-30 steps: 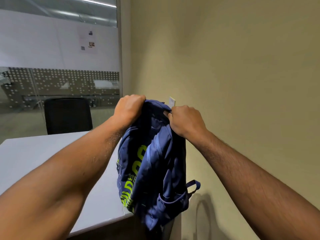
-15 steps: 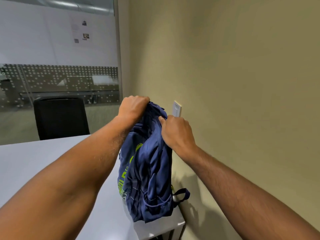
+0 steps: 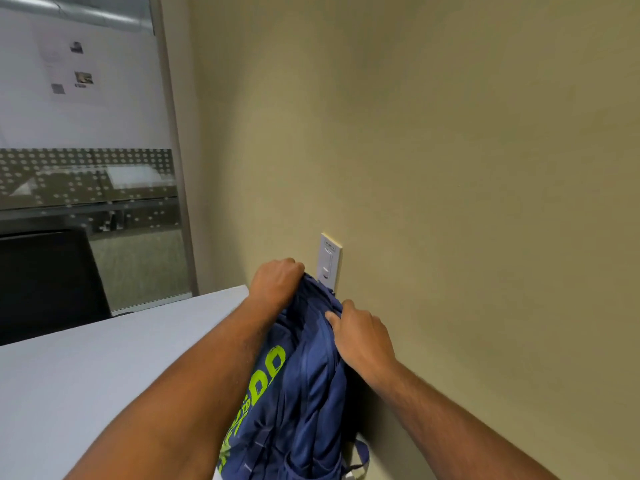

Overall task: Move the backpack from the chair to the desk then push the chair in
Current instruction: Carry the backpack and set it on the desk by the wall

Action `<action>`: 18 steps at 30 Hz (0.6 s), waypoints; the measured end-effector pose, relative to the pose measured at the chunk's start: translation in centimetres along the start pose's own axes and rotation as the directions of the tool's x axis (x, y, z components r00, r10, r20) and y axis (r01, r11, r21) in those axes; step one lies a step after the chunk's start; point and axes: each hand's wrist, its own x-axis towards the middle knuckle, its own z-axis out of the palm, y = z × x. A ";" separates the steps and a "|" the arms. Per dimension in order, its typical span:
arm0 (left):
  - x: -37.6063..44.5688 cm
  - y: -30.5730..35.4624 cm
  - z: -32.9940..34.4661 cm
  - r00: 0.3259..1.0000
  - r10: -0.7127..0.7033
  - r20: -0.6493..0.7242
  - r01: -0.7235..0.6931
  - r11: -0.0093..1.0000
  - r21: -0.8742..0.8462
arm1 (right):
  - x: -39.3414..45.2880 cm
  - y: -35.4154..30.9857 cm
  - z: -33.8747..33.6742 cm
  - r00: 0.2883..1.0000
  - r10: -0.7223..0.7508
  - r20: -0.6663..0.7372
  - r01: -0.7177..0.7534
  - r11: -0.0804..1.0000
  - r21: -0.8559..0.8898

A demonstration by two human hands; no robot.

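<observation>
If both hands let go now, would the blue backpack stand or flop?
Likely floppy: the blue backpack creases deeply where the left hand and right hand bunch its top. It seems lightly filled, so it may slump against the wall.

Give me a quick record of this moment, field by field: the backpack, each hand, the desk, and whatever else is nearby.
backpack: navy with lime lettering, upright on the desk's right end, next to the wall
left hand: gripping the top of the backpack
right hand: holding the upper right side of the backpack
desk: white top, bare apart from the backpack
wall: beige, with a white switch plate just above the backpack
chair: black chair at the desk's far side
task step: backpack on desk, not yet released
</observation>
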 end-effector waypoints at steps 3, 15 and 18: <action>0.5 0.8 1.6 1.000 -0.024 0.020 0.025 0.998 -0.065 | -0.2 0.7 0.8 1.000 0.010 -0.018 -0.011 0.998 -0.055; 0.2 2.0 4.8 0.984 -0.039 0.175 0.108 0.906 -0.408 | -1.4 2.0 3.2 0.961 -0.271 -0.050 0.240 0.911 -0.335; -0.8 1.6 5.2 0.991 -0.047 0.128 0.091 0.926 -0.366 | -1.4 1.7 3.6 0.966 -0.250 -0.061 0.218 0.922 -0.320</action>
